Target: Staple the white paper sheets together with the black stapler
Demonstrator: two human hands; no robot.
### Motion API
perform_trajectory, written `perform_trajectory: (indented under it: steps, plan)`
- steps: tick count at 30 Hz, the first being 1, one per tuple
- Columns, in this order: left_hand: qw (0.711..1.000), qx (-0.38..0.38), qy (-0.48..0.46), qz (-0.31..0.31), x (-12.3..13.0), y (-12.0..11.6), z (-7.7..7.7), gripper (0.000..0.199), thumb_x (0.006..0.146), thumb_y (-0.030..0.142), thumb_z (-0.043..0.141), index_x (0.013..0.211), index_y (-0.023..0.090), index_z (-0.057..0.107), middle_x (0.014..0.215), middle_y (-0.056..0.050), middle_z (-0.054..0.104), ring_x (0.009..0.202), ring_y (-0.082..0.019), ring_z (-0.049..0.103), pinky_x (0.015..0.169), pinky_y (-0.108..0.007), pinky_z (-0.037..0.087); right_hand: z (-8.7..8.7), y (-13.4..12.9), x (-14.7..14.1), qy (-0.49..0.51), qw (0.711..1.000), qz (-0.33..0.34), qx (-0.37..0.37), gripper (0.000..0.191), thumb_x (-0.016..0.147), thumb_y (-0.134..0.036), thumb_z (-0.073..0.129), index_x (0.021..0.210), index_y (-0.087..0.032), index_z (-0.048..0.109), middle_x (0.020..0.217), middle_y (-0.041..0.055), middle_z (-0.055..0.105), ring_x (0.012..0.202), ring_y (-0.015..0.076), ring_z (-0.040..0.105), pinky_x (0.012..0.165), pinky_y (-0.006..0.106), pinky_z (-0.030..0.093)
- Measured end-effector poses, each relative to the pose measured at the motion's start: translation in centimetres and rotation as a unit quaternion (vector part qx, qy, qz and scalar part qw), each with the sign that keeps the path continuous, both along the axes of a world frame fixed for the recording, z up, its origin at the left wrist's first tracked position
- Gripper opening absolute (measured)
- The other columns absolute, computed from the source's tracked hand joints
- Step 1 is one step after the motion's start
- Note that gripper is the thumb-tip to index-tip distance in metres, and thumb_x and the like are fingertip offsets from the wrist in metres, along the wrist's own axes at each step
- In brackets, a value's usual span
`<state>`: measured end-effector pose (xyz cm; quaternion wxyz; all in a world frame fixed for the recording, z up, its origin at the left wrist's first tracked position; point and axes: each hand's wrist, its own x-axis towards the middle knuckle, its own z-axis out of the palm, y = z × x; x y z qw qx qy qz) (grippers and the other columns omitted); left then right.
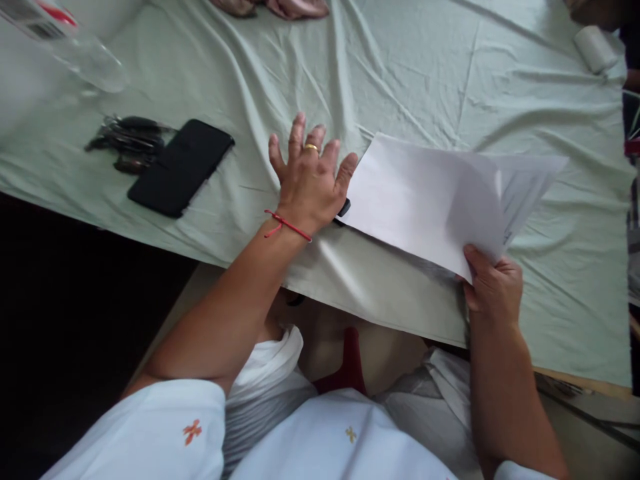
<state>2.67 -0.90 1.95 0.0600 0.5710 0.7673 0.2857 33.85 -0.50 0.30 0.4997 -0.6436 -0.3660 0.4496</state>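
Note:
White sheets of paper (415,190) lie at an angle near the front edge of the cloth-covered table. My right hand (494,287) pinches their lower right edge, thumb on top, and the right part is bent up. Printed lines show on a sheet (530,190) at the far right. My left hand (313,173), with a ring and a red string at the wrist, is spread palm down just left of the paper. A small black object (344,208) peeks out by its little-finger side or thumb side, at the paper's left corner; its kind is hidden.
Left of my left hand lie a black phone (183,168) and a bunch of keys (131,141). A clear plastic bottle (87,60) is at the upper left. A white roll (596,50) stands at the far right of the green tablecloth (415,73). Pinkish cloth (295,7) lies at the back.

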Motion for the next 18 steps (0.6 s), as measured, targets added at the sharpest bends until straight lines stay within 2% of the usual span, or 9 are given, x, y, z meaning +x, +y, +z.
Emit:
perform_trajectory:
  steps: [3, 7, 10, 13, 16, 18]
  plan:
    - [0.997, -0.066, 0.029, -0.034, 0.6, -0.3, 0.1, 0.051, 0.103, 0.046, 0.045, 0.146, 0.023, 0.061, 0.171, -0.005, 0.041, 0.166, -0.035, 0.011, 0.129, -0.068, -0.01, -0.1, 0.1, 0.1, 0.0, 1.0, 0.012, 0.0, 0.027, 0.06, -0.032, 0.09, 0.078, -0.02, 0.072, 0.075, 0.0001, 0.069, 0.064, 0.0149, 0.063, 0.054, 0.028, 0.059]
    - [0.996, -0.082, 0.031, -0.011, 1.1, -0.3, -0.1, 0.047, 0.099, 0.031, 0.048, 0.143, 0.031, 0.065, 0.17, -0.002, 0.043, 0.166, -0.034, 0.011, 0.128, -0.071, -0.011, -0.2, 0.2, 0.0, 0.022, 1.0, 0.019, 0.0, 0.032, 0.056, -0.032, 0.092, 0.079, -0.018, 0.073, 0.076, 0.0017, 0.07, 0.076, 0.02, 0.07, 0.065, 0.033, 0.063]
    - [0.998, -0.062, 0.005, 0.001, 1.5, -0.3, -0.2, 0.048, 0.095, 0.028, 0.054, 0.141, 0.031, 0.067, 0.169, -0.007, 0.045, 0.166, -0.038, 0.013, 0.128, -0.075, -0.004, -0.4, 0.2, -0.1, 0.027, 0.999, 0.012, 0.02, 0.034, 0.057, -0.031, 0.093, 0.082, -0.017, 0.076, 0.084, 0.0031, 0.075, 0.076, 0.0171, 0.069, 0.073, 0.033, 0.063]
    - [0.999, -0.026, -0.024, 0.015, 1.8, -0.4, 0.1, 0.043, 0.093, 0.028, 0.061, 0.136, 0.032, 0.068, 0.167, -0.008, 0.047, 0.166, -0.04, 0.013, 0.129, -0.075, 0.005, -0.7, 0.0, 0.2, 0.037, 0.998, 0.006, 0.04, 0.033, 0.061, -0.029, 0.093, 0.086, -0.015, 0.079, 0.091, 0.0045, 0.078, 0.075, 0.0125, 0.067, 0.075, 0.028, 0.06]
    - [1.0, 0.016, 0.005, 0.024, 2.3, -1.2, 1.1, 0.033, 0.098, 0.029, 0.057, 0.129, 0.025, 0.07, 0.163, -0.013, 0.05, 0.165, -0.037, 0.019, 0.134, -0.068, 0.005, -0.6, -0.2, 0.6, 0.039, 0.999, 0.009, 0.037, 0.029, 0.061, -0.026, 0.094, 0.081, -0.013, 0.079, 0.086, 0.0046, 0.076, 0.07, 0.0109, 0.065, 0.07, 0.025, 0.056]
    - [0.998, 0.06, 0.035, -0.002, 3.2, -2.3, 1.9, 0.032, 0.102, 0.033, 0.054, 0.128, 0.022, 0.069, 0.159, -0.016, 0.053, 0.163, -0.035, 0.026, 0.135, -0.06, 0.016, -0.2, -0.1, 0.9, 0.03, 0.999, -0.003, 0.03, 0.027, 0.058, -0.026, 0.094, 0.074, -0.013, 0.077, 0.079, 0.0042, 0.074, 0.064, 0.0106, 0.063, 0.062, 0.024, 0.053]
